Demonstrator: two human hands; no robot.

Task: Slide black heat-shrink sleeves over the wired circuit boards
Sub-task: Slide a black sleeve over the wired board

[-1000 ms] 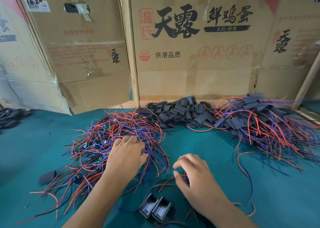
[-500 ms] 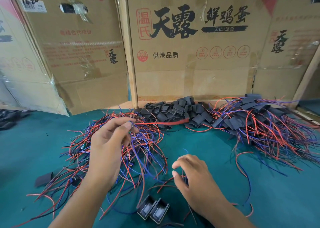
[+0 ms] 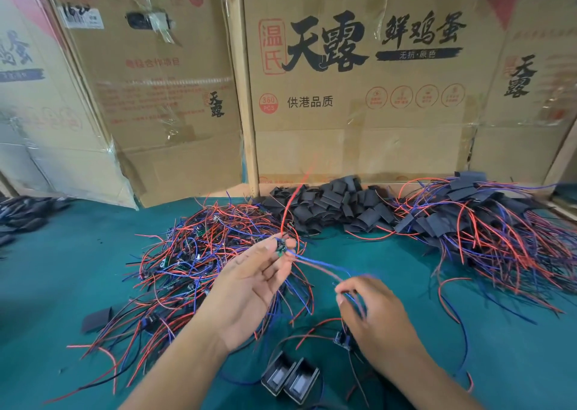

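bare green mat (image 3: 78,272) left, wire tangle (image 3: 199,253) centre, cartons (image 3: 359,97) behind

one small green circuit board (image 3: 281,249) up off the counter, pinched at the left hand's fingertips; its red wire (image 3: 292,200) arcs upward, its blue wire (image 3: 315,264) runs down-right, motion-blurred, into the right hand's fingers; bare wired boards in a loose tangled heap (image 3: 206,253) of red and blue leads left of centre; black heat-shrink sleeves (image 3: 331,205), short flattened tubes, piled at the back centre; sleeved boards (image 3: 487,222) heaped at right with red/blue leads fanning out toward the front; one stray flat sleeve (image 3: 96,319) lies alone at the lower left; another board (image 3: 342,339) flat on the counter just beside the right hand.
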